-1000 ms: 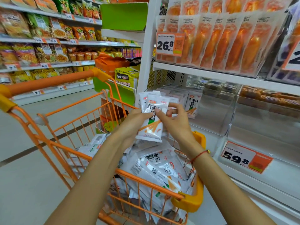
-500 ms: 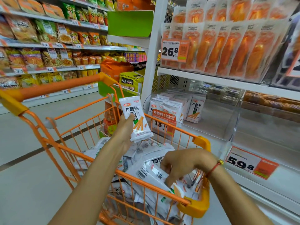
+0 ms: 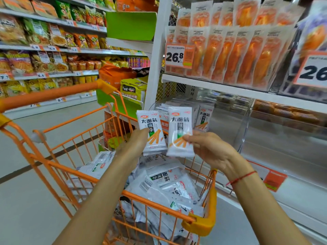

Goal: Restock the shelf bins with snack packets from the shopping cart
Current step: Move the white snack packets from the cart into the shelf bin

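Observation:
Above the orange shopping cart (image 3: 200, 222) I hold two white snack packets upright, side by side. My left hand (image 3: 135, 141) grips the left packet (image 3: 150, 127) by its lower edge. My right hand (image 3: 208, 147) pinches the right packet (image 3: 179, 128) near its bottom. Several more of the same packets (image 3: 168, 184) lie piled in the cart basket. Just behind the held packets, a clear shelf bin (image 3: 235, 128) holds a row of matching packets (image 3: 203, 119) at its left end.
Orange snack packs (image 3: 230, 52) hang on the shelf above, behind a 26.8 price tag (image 3: 178, 56). Another clear bin (image 3: 286, 124) stands to the right. An aisle of chip shelves (image 3: 44, 50) runs along the left. Orange and green boxes (image 3: 122, 80) stand beyond the cart.
My right hand came up out of the cart with a second packet and brought it beside the one in my left hand. The left hand stayed raised with its packet.

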Tool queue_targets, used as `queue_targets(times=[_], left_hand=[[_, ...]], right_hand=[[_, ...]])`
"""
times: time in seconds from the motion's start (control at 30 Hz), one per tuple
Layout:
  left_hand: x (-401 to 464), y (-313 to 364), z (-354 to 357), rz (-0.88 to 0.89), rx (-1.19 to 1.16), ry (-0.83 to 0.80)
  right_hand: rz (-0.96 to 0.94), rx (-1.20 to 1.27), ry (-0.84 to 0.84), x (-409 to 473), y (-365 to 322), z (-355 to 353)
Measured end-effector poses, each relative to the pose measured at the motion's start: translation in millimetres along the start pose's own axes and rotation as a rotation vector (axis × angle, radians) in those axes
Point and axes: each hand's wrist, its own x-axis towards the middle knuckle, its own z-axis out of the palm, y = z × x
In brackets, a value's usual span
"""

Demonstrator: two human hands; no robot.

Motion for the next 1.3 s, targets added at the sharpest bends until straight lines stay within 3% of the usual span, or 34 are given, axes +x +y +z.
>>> queue_targets(times=[0.1,0.27,0.43,0.57,0.7,0.77,0.83,0.97,1.1,1.17,1.27,1.3], left_hand=[[0,-2,7,-0.005,0.068,-0.065],[-10,2,22,0.032,-0.018,-0.072],[-8,5,25,0.032,-0.067,-0.112],[-9,14,8,0.061,-0.121,0.026],[-7,19,-21,0.072,-0.259,0.158],[-8,18,-28,0.061,-0.297,0.169],[-8,16,-30,0.034,-0.288,0.168],[-4,14,-31,-0.001,-0.296,0.143],[-2,14,-32,0.018,-0.338,0.154],[-1,15,-36,0.034,-0.386,0.175],[0,17,-38,0.044,-0.405,0.197],[1,17,-38,0.04,-0.397,0.198]], right_hand=[[-0.114,0.056,0.109,-1,5,8],[-0.373,-0.357,0.286,7,28,28],[-0.451,-0.541,0.291,13,34,34],[-0.343,-0.748,0.094,3,19,30],[0.05,-1.163,-0.581,-13,17,35],[0.12,-1.28,-0.727,-13,29,45],[0.049,-1.285,-0.664,-8,38,46],[-0.016,-1.08,-0.34,-3,21,28],[-0.466,-0.603,0.039,-1,6,9],[-0.547,-0.766,0.006,1,10,4],[-0.288,-1.333,-0.371,0,27,1],[-0.241,-1.42,-0.402,2,30,0]])
